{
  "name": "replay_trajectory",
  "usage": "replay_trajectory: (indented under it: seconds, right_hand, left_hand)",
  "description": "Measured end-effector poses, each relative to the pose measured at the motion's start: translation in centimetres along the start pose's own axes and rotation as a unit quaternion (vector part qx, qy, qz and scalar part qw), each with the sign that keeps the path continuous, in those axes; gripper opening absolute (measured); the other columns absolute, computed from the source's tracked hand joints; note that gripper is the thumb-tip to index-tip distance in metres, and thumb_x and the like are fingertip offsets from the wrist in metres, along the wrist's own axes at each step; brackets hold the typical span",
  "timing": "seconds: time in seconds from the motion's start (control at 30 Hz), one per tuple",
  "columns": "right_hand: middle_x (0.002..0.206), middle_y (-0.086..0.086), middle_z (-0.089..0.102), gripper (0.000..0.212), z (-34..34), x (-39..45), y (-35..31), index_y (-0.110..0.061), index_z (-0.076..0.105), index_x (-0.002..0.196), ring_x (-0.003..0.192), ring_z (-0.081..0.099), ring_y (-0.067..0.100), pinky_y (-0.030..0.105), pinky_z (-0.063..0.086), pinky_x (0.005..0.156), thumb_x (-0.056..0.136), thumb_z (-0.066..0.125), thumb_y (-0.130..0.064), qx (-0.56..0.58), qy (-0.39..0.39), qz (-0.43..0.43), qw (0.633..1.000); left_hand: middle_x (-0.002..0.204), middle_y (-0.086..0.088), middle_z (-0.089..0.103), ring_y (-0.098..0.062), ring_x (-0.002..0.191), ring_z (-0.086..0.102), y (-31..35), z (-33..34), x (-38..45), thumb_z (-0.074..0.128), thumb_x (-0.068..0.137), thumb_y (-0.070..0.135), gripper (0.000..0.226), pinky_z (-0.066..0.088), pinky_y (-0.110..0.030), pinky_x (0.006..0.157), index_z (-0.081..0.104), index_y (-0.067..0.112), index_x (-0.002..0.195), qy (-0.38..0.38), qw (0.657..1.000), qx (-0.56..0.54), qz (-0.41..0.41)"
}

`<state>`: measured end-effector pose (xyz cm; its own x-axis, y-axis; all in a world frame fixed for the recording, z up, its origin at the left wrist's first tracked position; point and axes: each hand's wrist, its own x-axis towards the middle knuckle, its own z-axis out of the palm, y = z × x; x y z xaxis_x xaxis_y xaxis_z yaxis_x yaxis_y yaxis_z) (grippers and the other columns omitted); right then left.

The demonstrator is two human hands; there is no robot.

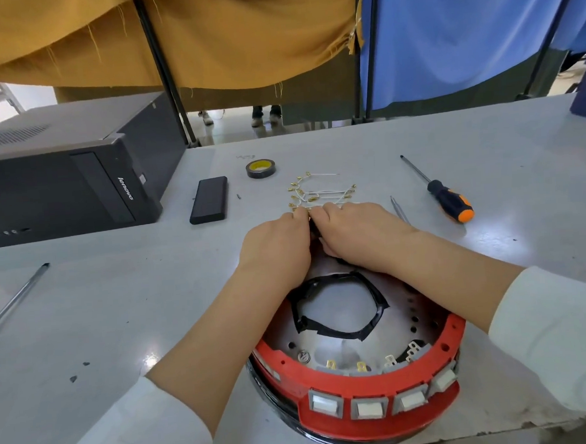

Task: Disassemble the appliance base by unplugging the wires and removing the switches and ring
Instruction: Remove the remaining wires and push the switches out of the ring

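A red ring [362, 423] with white switches [366, 412], white wires [320, 194], and an orange-and-black screwdriver [450, 203] are seen.

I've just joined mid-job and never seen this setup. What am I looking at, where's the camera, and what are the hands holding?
One camera, worn on the person's head, looks down at a grey table. No robot: two bare hands. The left hand and right hand meet at the far edge of the red appliance base, gripping something small and dark; what it is cannot be told. Four white switches are still in the base. Loose white wires lie beyond, with a tape roll, an orange-handled screwdriver, a black box and a computer tower.
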<state>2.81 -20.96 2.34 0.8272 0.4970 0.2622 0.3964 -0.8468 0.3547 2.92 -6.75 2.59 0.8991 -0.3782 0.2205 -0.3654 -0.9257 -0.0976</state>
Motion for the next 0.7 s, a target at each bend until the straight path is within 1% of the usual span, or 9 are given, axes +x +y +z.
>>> replay_trajectory:
  seconds: [0.1, 0.27, 0.33, 0.4, 0.6, 0.7]
  right_hand:
    - [0.114, 0.008, 0.054, 0.029, -0.06, -0.23, 0.07, -0.009, 0.038, 0.122, 0.095, 0.059, 0.031, 0.037, 0.036, 0.062, 0.099, 0.033, -0.026, 0.025, 0.008, 0.001, 1.000]
    - [0.104, 0.009, 0.058, 0.031, -0.42, -0.50, 0.06, -0.011, 0.039, 0.114, 0.087, 0.061, 0.032, 0.038, 0.046, 0.062, 0.092, 0.043, -0.032, 0.117, 0.021, 0.043, 0.992]
    - [0.101, 0.009, 0.058, 0.030, -0.36, -0.32, -0.15, -0.010, 0.040, 0.114, 0.085, 0.061, 0.032, 0.035, 0.041, 0.058, 0.091, 0.043, -0.029, 0.090, 0.016, 0.050, 0.995]
    - [0.101, 0.010, 0.059, 0.030, -0.16, -0.14, -0.36, -0.009, 0.040, 0.117, 0.084, 0.061, 0.031, 0.033, 0.035, 0.057, 0.092, 0.040, -0.024, 0.050, 0.009, 0.051, 0.997]
    - [0.104, 0.011, 0.058, 0.029, 0.11, 0.01, -0.37, -0.008, 0.040, 0.120, 0.086, 0.061, 0.033, 0.036, 0.034, 0.058, 0.096, 0.036, -0.023, 0.006, 0.003, 0.041, 0.999]
    - [0.106, 0.011, 0.058, 0.030, 0.20, 0.04, -0.42, -0.007, 0.040, 0.121, 0.088, 0.062, 0.033, 0.036, 0.035, 0.059, 0.096, 0.034, -0.024, 0.002, 0.003, 0.040, 0.999]
  left_hand:
    - [0.111, -0.005, 0.057, -0.030, 0.096, 0.060, -0.12, 0.12, 0.13, 0.039, 0.095, 0.018, 0.017, 0.030, -0.033, 0.062, 0.041, 0.015, 0.111, 0.001, 1.000, -0.015, 0.001]
    - [0.111, -0.003, 0.055, -0.030, 0.094, 0.060, -0.25, 0.35, 0.24, 0.039, 0.095, 0.020, 0.022, 0.030, -0.033, 0.062, 0.042, 0.018, 0.116, 0.012, 0.999, -0.040, 0.011]
    - [0.110, -0.002, 0.053, -0.030, 0.092, 0.060, -0.27, 0.35, 0.22, 0.038, 0.094, 0.019, 0.025, 0.029, -0.033, 0.060, 0.041, 0.019, 0.119, 0.015, 0.999, -0.045, 0.017]
    - [0.110, -0.001, 0.053, -0.029, 0.091, 0.059, -0.31, 0.37, 0.19, 0.038, 0.094, 0.018, 0.024, 0.029, -0.034, 0.060, 0.042, 0.019, 0.118, 0.016, 0.998, -0.050, 0.019]
    - [0.114, 0.000, 0.058, -0.028, 0.097, 0.059, -0.49, 0.57, 0.39, 0.037, 0.096, 0.022, 0.018, 0.032, -0.032, 0.065, 0.044, 0.022, 0.112, 0.013, 0.997, -0.082, 0.001]
    - [0.113, 0.000, 0.058, -0.028, 0.097, 0.059, -0.48, 0.55, 0.42, 0.037, 0.097, 0.023, 0.014, 0.032, -0.033, 0.065, 0.044, 0.022, 0.109, 0.008, 0.996, -0.086, -0.004]
